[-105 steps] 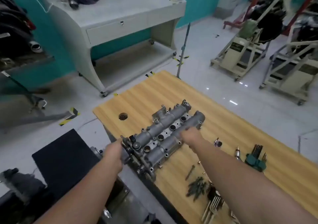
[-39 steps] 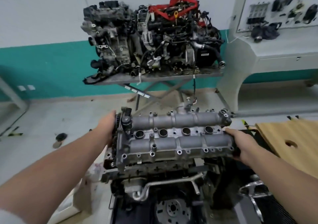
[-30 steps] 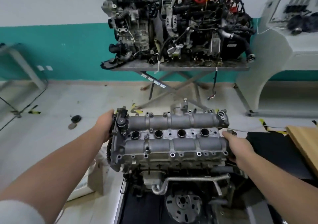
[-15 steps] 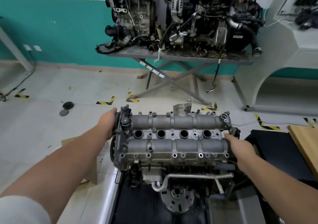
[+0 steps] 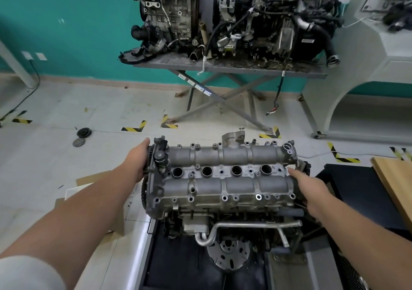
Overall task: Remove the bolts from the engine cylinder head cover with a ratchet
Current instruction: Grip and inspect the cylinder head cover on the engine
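Head view: left hand [image 5: 138, 162] and right hand [image 5: 312, 191] grasp the cylinder head cover [image 5: 225, 178] at opposite ends. Likely steadying its weight evenly atop the engine [image 5: 234, 234].

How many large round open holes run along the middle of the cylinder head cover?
4, in one row along the central valley of the cylinder head cover: first hole nearest the left hand, second, third, fourth nearest the right hand. None looks hidden.

The ribbed grey aluminium cylinder head cover [image 5: 223, 178] is flanked by both hands; bare tiled floor [image 5: 111, 116] is seen beyond it.
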### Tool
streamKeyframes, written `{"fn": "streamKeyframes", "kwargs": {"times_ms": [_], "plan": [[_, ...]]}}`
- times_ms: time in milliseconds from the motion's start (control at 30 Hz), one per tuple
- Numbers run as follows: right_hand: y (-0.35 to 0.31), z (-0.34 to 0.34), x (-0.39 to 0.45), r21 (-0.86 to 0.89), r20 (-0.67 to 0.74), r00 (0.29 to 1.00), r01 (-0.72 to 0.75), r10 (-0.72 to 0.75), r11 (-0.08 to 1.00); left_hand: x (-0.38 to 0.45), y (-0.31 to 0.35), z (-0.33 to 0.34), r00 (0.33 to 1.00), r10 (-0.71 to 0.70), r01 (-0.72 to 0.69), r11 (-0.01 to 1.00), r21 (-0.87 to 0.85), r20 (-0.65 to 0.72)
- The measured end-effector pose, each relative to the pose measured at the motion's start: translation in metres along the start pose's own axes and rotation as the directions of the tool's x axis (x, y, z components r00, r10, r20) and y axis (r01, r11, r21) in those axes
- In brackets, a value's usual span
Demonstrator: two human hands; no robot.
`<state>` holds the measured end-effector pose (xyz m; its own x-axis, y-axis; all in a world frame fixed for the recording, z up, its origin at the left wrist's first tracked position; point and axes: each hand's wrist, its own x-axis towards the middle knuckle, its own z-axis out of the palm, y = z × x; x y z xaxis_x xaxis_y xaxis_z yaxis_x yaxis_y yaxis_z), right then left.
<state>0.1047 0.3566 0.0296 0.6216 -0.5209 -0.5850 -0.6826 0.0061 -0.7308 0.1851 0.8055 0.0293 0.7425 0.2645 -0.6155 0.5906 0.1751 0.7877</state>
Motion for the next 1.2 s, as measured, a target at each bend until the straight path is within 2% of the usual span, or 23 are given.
{"fn": "streamKeyframes", "kwargs": {"times_ms": [133, 200, 367, 533, 700, 867, 1200], "plan": [[0.000, -0.006, -0.011, 0.096, 0.183, 0.980, -0.094, 0.075, 0.991, -0.010, -0.010, -0.013, 0.995, 0.015, -0.022, 0.998, 0.067, 0.094], [0.001, -0.007, -0.015, 0.133, 0.246, 0.964, -0.136, 0.101, 0.982, -0.021, -0.025, -0.021, 0.989, -0.033, 0.023, 0.997, 0.072, 0.147], [-0.003, -0.005, -0.025, 0.122, 0.220, 0.967, -0.159, 0.129, 0.980, -0.040, -0.060, -0.031, 0.931, -0.218, 0.198, 0.975, 0.096, 0.291], [-0.007, -0.005, -0.029, 0.127, 0.239, 0.958, -0.190, 0.156, 0.974, -0.037, -0.063, -0.025, 0.946, -0.148, 0.165, 0.985, -0.038, 0.288], [-0.005, -0.005, -0.031, 0.143, 0.236, 0.959, -0.192, 0.155, 0.971, -0.041, -0.062, -0.022, 0.941, -0.123, 0.149, 0.987, -0.058, 0.317], [-0.005, -0.004, -0.032, 0.165, 0.217, 0.964, -0.189, 0.151, 0.968, -0.038, -0.064, -0.020, 0.954, -0.124, 0.152, 0.985, -0.083, 0.275], [-0.003, -0.011, -0.025, 0.204, 0.255, 0.957, -0.196, 0.141, 0.959, -0.033, -0.066, -0.022, 0.945, -0.130, 0.184, 0.970, -0.160, 0.301]]}}
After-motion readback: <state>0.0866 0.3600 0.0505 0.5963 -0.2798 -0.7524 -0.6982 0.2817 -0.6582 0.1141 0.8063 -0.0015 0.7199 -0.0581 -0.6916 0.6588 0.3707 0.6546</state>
